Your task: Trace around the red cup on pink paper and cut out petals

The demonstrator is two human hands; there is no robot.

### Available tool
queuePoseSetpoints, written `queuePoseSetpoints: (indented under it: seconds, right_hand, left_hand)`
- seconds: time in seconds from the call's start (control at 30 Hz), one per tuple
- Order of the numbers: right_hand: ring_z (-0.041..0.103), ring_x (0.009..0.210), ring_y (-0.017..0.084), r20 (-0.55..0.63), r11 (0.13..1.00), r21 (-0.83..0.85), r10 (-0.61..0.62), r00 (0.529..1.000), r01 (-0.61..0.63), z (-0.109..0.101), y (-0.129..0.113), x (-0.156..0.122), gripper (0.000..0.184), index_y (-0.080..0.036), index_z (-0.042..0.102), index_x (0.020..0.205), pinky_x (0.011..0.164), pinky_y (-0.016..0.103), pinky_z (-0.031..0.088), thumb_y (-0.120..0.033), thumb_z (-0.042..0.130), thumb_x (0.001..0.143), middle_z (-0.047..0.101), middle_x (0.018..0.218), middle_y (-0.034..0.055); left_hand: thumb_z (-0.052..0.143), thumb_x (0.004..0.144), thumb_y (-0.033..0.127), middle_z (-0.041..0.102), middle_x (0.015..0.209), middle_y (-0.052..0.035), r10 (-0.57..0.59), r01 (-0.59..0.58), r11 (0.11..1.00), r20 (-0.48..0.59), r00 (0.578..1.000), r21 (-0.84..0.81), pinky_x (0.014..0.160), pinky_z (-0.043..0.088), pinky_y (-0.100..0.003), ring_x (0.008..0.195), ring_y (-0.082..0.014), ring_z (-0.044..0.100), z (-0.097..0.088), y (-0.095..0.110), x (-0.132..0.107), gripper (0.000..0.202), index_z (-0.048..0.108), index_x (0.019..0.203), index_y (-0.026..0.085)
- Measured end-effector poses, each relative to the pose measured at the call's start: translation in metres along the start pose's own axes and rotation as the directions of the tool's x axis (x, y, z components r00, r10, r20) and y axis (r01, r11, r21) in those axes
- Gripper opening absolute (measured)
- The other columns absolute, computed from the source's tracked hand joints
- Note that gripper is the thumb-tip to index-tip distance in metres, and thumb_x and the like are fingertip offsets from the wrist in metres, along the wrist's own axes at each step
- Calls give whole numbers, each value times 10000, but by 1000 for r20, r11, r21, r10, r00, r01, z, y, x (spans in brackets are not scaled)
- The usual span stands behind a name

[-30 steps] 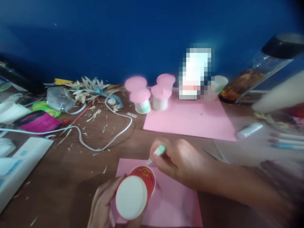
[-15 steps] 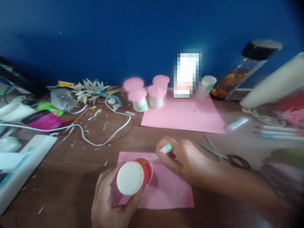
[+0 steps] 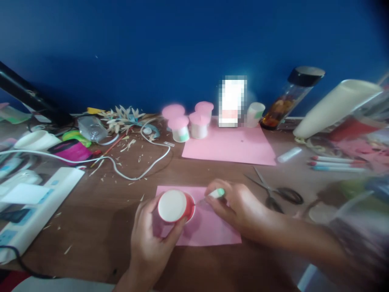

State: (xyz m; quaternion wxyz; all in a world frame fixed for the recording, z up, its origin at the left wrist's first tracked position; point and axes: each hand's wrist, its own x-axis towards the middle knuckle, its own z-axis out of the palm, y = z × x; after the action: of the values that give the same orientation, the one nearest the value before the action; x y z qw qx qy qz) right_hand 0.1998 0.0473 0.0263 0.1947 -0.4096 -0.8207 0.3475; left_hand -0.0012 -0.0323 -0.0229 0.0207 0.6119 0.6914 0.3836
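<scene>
Up top, it's blue wall (image 3: 146, 48) the whole way across, and just right of centre glows a bright upright panel (image 3: 233, 99) (pixelated, so no telling what it shows)! Over to the upper right, a black-lidded bottle (image 3: 282, 103) with amber contents, tilted in view, beside a pale tapering object (image 3: 334, 105). Lower left, a white power strip (image 3: 65, 182); above it a white cable (image 3: 136, 178) snakes past a magenta container (image 3: 73, 152).

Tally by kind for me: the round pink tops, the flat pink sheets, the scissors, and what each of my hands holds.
Round pink tops: 4
Flat pink sheets: 2
Scissors: 1
Red cup, left hand: 1
Green-ended pen, right hand: 1
Total: 9
</scene>
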Motion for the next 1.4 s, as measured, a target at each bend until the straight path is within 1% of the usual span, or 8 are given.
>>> queuePoseSetpoints:
  seconds: [0.23, 0.53, 0.67, 0.77, 0.9, 1.0, 1.17, 1.4]
  right_hand:
    - [567, 664, 129, -24, 999, -40, -7, 1000, 6, 6, -9, -13, 83, -176, 584, 833, 638, 231, 409, -172, 502, 842, 619, 720, -1]
    - [614, 775, 162, -99, 987, -106, -129, 987, 118, 14, -12, -25, 118, -180, 597, 899, 721, 271, 453, -212, 489, 864, 673, 851, 39]
    - [626, 875, 183, -244, 990, -130, -90, 966, 60, 9, -18, -40, 163, -190, 596, 987, 780, 287, 459, -240, 492, 872, 676, 957, 60]
    - [631, 886, 199, -302, 992, -128, -21, 953, -19, 12, -28, -56, 186, -191, 605, 1000, 778, 296, 469, -224, 495, 854, 681, 965, 68]
    - [645, 771, 181, -390, 991, -9, 121, 913, -135, 32, -30, -73, 214, -197, 573, 1052, 690, 265, 489, -254, 455, 883, 687, 891, 60]
    - [640, 685, 164, -461, 978, 32, 198, 865, -207, 47, -23, -74, 202, -194, 580, 1031, 631, 241, 479, -265, 455, 890, 685, 811, 40]
    - [646, 751, 172, -463, 980, 63, 195, 865, -187, 57, -16, -64, 192, -185, 599, 988, 700, 243, 474, -274, 455, 898, 685, 848, 45]
    - [662, 784, 181, -455, 983, 64, 181, 872, -171, 62, -15, -60, 227, -179, 605, 1011, 699, 245, 491, -301, 451, 899, 699, 886, 61]
  left_hand:
    - [711, 660, 363, 576, 997, -58, -16, 15, 998, -10, 1000, -55, 769, 465, -326, 903, -213, 557, 0, 1, -1, 513, 513, 1103, 197]
    - [695, 680, 331, 572, 1008, -66, 37, -39, 996, -30, 999, -79, 794, 452, -350, 931, -227, 548, 1, 0, -3, 490, 506, 1111, 195]
    - [691, 689, 342, 570, 1014, -76, 51, -55, 993, -40, 998, -104, 798, 450, -363, 932, -231, 545, 2, -1, -3, 488, 506, 1117, 194]
    - [691, 691, 364, 572, 1003, -78, 56, -61, 992, -48, 997, -108, 802, 448, -361, 928, -227, 545, 2, 0, -2, 496, 506, 1116, 186]
    - [685, 692, 402, 576, 984, -78, 53, -58, 993, -49, 997, -102, 797, 450, -364, 921, -231, 553, 1, 3, -1, 499, 511, 1105, 183]
    - [686, 692, 404, 578, 974, -72, 48, -52, 992, -37, 998, -119, 786, 456, -359, 912, -229, 558, 0, 3, -1, 495, 515, 1102, 186]
    - [688, 693, 403, 578, 997, -84, 66, -72, 988, -46, 997, -134, 817, 447, -377, 945, -241, 551, 1, 1, -2, 507, 514, 1110, 173]
    - [678, 704, 407, 581, 1009, -98, 79, -86, 985, -49, 996, -148, 823, 446, -387, 958, -248, 551, 1, 1, -2, 510, 507, 1119, 166]
